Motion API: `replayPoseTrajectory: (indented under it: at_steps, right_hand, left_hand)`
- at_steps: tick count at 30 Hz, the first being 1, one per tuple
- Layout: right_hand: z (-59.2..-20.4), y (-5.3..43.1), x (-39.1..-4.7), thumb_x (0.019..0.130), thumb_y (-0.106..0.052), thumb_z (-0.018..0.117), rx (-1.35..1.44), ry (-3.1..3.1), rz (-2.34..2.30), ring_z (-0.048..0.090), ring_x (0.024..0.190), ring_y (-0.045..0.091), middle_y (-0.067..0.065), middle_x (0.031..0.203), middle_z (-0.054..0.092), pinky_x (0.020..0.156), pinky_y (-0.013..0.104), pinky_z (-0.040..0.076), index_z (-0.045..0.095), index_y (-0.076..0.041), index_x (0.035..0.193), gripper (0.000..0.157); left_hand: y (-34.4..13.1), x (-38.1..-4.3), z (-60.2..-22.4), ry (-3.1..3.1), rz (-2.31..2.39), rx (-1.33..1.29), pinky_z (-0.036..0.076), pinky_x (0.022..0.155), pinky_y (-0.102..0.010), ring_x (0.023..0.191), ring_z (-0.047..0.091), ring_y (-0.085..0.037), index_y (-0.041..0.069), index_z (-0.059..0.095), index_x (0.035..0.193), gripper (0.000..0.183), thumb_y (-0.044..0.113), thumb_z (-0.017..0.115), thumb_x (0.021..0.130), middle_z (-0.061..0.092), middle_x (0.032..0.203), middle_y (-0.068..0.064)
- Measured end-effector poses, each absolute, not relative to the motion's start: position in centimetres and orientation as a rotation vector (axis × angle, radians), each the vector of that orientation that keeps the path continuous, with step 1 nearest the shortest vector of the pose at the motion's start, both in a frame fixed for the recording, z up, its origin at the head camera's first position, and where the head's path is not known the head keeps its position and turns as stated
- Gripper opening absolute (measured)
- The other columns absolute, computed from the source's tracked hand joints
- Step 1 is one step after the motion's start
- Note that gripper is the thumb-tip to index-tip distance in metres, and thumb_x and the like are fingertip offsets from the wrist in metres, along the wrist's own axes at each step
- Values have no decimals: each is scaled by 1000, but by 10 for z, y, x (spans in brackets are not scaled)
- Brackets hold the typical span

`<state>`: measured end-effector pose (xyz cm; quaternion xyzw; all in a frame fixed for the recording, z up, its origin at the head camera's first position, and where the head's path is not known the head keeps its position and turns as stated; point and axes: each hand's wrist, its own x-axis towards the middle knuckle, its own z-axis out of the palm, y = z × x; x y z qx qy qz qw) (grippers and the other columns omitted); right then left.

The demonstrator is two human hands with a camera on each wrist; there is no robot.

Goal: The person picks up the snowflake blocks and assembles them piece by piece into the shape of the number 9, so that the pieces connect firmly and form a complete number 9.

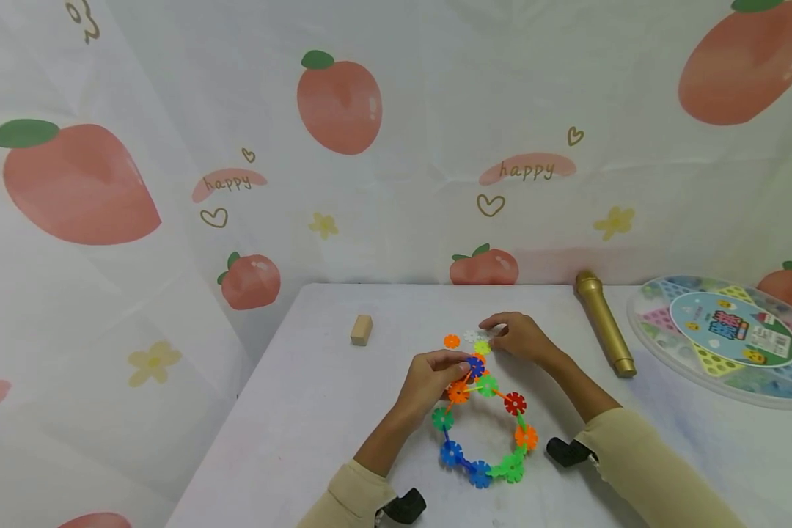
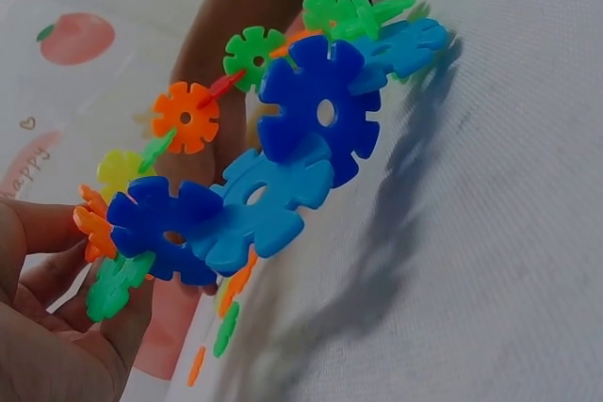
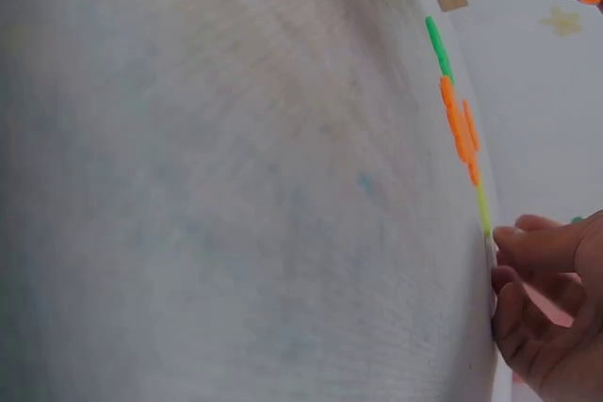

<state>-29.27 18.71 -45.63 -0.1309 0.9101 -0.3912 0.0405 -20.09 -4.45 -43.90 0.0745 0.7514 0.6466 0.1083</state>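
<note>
A ring of linked snowflake discs (image 1: 479, 475) in blue, green, orange and red hangs from my left hand (image 1: 425, 381), which pinches it at its upper left. In the left wrist view, thumb and fingers of the left hand (image 2: 57, 317) grip the ring beside a dark blue disc (image 2: 160, 223). My right hand (image 1: 524, 339) is low over the table just beyond the ring, fingers spread. Its fingertips are right at the edge of a loose yellow disc (image 1: 482, 347), seen edge-on in the right wrist view. Loose white discs (image 1: 471, 336) and an orange disc (image 1: 452, 341) lie close by.
A small wooden block (image 1: 361, 330) stands at the back left of the white table (image 1: 290, 411). A gold microphone (image 1: 605, 323) and a round game board (image 1: 732, 341) lie to the right. Behind the table hangs a peach-printed cloth (image 1: 402, 220).
</note>
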Motion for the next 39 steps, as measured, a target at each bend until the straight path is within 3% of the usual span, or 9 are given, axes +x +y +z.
replayPoseTrajectory:
  at_steps: [10, 17, 24, 35, 39]
  right_hand:
    - [-454, 190, -291, 90, 0, 78, -390, 2819, -1129, 61, 94, 27, 15, 107, 70, 86, 40, 58, 76, 2, 120, 30]
    - [-453, 197, -289, 91, -10, 82, -319, 2797, -1068, 60, 91, 27, 14, 101, 71, 83, 35, 57, 77, 4, 116, 29]
    - [-450, 203, -279, 90, -12, 84, -307, 2819, -1104, 57, 88, 24, 10, 93, 65, 76, 32, 50, 75, -1, 104, 20]
    - [-443, 210, -259, 96, -13, 79, -348, 2667, -1271, 65, 79, 19, 7, 91, 72, 72, 26, 59, 76, 0, 109, 19]
    - [-438, 210, -250, 98, -14, 76, -372, 2551, -1404, 72, 80, 23, 8, 91, 75, 75, 30, 63, 76, 2, 111, 20]
  left_hand:
    - [-42, -202, -436, 2209, 1883, 186, 60, 66, -24, 84, 68, -12, 15, 82, 118, 20, 25, 74, 102, 78, 107, -1]
    - [-42, -203, -437, 2197, 1886, 191, 59, 64, -24, 83, 68, -12, 15, 82, 118, 20, 24, 74, 102, 78, 105, -1]
    - [-42, -203, -439, 2181, 1898, 218, 60, 69, -24, 83, 69, -11, 14, 82, 118, 20, 22, 74, 101, 78, 107, -1]
    - [-43, -205, -440, 2182, 1909, 225, 60, 67, -22, 79, 69, -10, 13, 82, 118, 20, 20, 75, 100, 78, 103, -2]
    - [-43, -205, -441, 2166, 1920, 237, 60, 68, -23, 79, 69, -10, 13, 82, 118, 20, 20, 74, 101, 77, 102, -2]
